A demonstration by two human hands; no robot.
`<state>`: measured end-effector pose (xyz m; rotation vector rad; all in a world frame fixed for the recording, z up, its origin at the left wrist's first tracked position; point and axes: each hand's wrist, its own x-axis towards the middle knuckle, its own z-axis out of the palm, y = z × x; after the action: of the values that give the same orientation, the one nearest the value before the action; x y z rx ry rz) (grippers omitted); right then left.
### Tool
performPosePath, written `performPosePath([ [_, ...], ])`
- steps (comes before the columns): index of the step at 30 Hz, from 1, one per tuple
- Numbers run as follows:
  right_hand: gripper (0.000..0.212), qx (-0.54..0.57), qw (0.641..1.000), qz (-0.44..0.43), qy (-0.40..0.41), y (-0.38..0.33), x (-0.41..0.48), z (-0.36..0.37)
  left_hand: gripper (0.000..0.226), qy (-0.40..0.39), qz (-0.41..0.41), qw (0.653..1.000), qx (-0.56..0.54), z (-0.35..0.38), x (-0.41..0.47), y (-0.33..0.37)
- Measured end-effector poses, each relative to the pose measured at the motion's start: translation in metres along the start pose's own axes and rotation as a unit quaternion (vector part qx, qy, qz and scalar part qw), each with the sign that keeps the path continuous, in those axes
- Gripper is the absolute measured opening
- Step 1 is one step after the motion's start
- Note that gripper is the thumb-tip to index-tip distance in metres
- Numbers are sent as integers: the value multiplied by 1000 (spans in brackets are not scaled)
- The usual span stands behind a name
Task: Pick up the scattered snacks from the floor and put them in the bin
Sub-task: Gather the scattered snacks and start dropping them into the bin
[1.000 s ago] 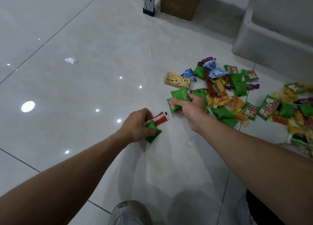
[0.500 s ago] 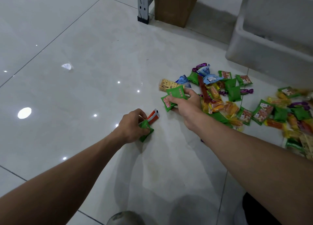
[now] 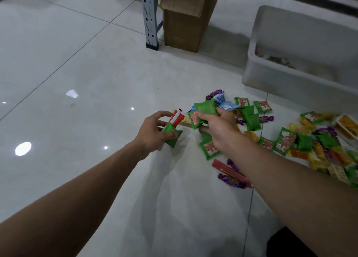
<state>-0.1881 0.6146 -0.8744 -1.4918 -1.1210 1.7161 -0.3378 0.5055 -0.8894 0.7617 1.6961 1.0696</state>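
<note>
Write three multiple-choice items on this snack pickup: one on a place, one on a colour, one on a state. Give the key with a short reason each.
1. Where is the white bin relative to the snack pile?
A. Beyond it, upper right of view
B. Left of the left hand
C. Under the cardboard box

2. What colours is the stick packet in the left hand?
A. Blue and purple
B. Orange and white
C. All yellow

3. What is the state of the right hand?
A. Empty and flat on the floor
B. Inside the bin
C. Gripping green packets

Key: 1 A, the bin sits past the pile at upper right. 2 B, the stick shows orange and white bands. 3 C, its fingers close on green packets above the floor.
</note>
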Motion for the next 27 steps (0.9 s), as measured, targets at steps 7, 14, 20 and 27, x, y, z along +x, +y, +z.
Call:
performPosePath([
  [7,16,19,997,-55,57,-93,35,-48,61,-19,46,997,-64,44,41,90],
  [14,20,72,988,-68,116,-168,77,-124,54,-68,96,990,-71,122,95,189],
  [20,15,103,976,-73,180,-206,113,-191,55,-105,107,987,-59,194,148,244],
  [27,14,148,962,-67,220,-223,169,-246,60,-101,108,989,-20,266,207,271],
])
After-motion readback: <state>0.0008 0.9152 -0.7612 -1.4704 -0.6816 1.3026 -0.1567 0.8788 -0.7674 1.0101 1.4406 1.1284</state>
